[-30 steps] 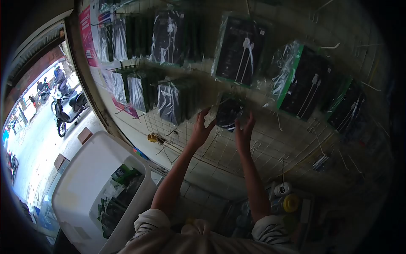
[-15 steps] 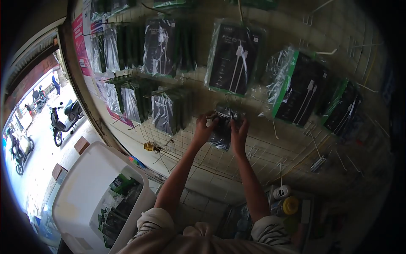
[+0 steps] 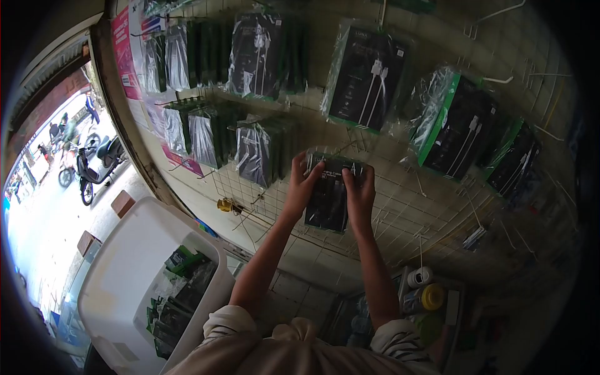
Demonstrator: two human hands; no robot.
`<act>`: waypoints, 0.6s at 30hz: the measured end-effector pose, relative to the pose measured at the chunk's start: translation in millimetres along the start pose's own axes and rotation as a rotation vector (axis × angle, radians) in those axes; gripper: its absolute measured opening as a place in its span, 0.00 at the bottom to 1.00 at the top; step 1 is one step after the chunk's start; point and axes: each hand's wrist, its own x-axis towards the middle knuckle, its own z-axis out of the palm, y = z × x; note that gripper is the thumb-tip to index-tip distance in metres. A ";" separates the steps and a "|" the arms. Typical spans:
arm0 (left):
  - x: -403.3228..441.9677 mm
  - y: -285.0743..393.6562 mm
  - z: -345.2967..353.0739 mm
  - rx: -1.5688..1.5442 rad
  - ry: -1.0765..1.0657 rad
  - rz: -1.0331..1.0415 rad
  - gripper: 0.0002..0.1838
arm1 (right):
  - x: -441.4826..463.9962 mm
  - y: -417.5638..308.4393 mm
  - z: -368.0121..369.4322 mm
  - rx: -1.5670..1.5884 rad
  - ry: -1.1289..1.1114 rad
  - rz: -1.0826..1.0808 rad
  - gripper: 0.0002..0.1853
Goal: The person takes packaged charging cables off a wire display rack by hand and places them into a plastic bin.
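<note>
Both hands grip one charging cable pack (image 3: pixel 326 203), a dark card in clear plastic, in front of the wire grid. My left hand (image 3: pixel 303 187) has its thumb pressed on the upper left of the pack, fingers behind it. On the upper right, my right hand (image 3: pixel 359 194) pinches it the same way. Just above, a larger cable pack (image 3: pixel 369 81) picturing a white cable hangs from a hook. To the left hangs a row of smaller packs (image 3: pixel 253 153). Whether the held pack touches a hook is hidden behind its top edge.
A white plastic bin (image 3: pixel 119 275) at lower left holds several green and black packs (image 3: pixel 181 300). More packs (image 3: pixel 459 131) hang at right, among bare hooks (image 3: pixel 497 80). Bottles (image 3: pixel 431 297) stand at lower right. A doorway at left shows a parked motorbike (image 3: pixel 94 169).
The held pack now faces me more squarely, and its printed lettering shows more clearly. Both hands remain on it. The view has shifted slightly, moving the hanging packs rightward and up.
</note>
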 end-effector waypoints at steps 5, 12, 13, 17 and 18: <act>-14.3 29.8 -4.8 0.007 -0.056 -0.073 0.17 | -8.8 -21.0 3.5 0.022 -0.043 0.030 0.16; -25.6 47.0 -10.4 -0.010 -0.034 -0.047 0.13 | -18.1 -46.8 11.4 0.068 -0.071 -0.022 0.15; -27.3 48.7 -10.4 -0.027 -0.019 -0.029 0.13 | -18.8 -46.9 12.3 0.082 -0.076 -0.028 0.15; -32.8 45.8 -16.6 -0.036 -0.004 -0.010 0.13 | -23.8 -49.8 13.5 0.102 -0.107 -0.078 0.17; -34.0 42.5 -18.3 0.014 0.011 0.103 0.14 | -26.6 -48.7 14.1 0.106 -0.115 -0.076 0.17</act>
